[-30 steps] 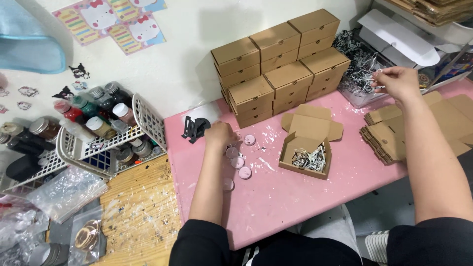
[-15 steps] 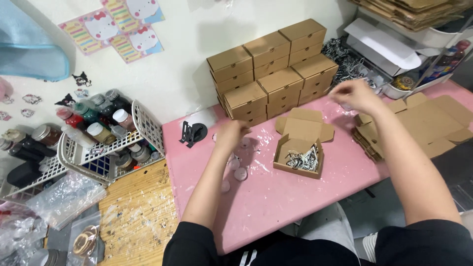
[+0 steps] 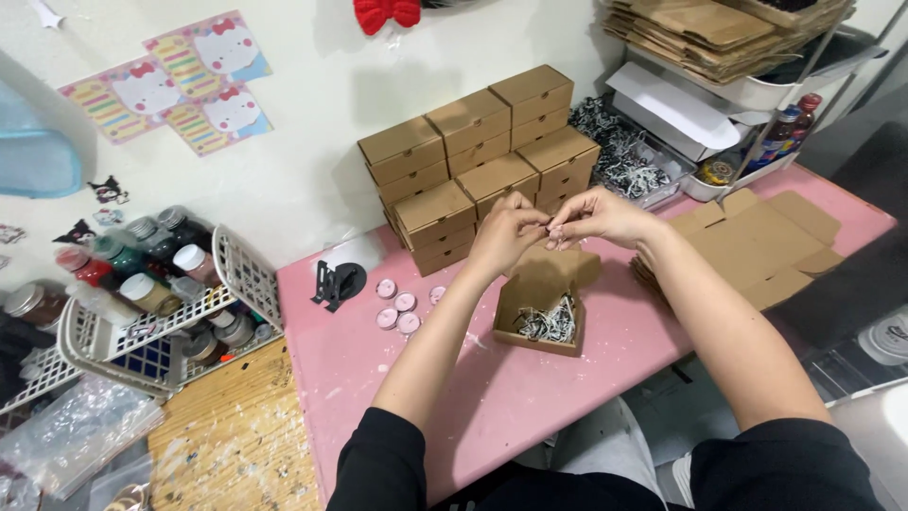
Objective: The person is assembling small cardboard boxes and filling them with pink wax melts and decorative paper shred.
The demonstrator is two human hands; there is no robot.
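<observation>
On the far left a white basket (image 3: pixel 236 284) of paint jars (image 3: pixel 142 274) sits at the edge of your pink table (image 3: pixel 492 397). Just right of it lie a black clip (image 3: pixel 331 284) and a cluster of small pink discs (image 3: pixel 397 308). Your left hand (image 3: pixel 506 232) and right hand (image 3: pixel 596 216) meet fingertip to fingertip above an open box (image 3: pixel 539 312) part-filled with shredded paper (image 3: pixel 550 324), both pinched nearly closed on something too small to make out. Behind your hands stands a stack of closed boxes (image 3: pixel 473 151). Further right lie flat box blanks (image 3: pixel 766 241), and a tray (image 3: pixel 653 175) holds more shredded paper.
</observation>
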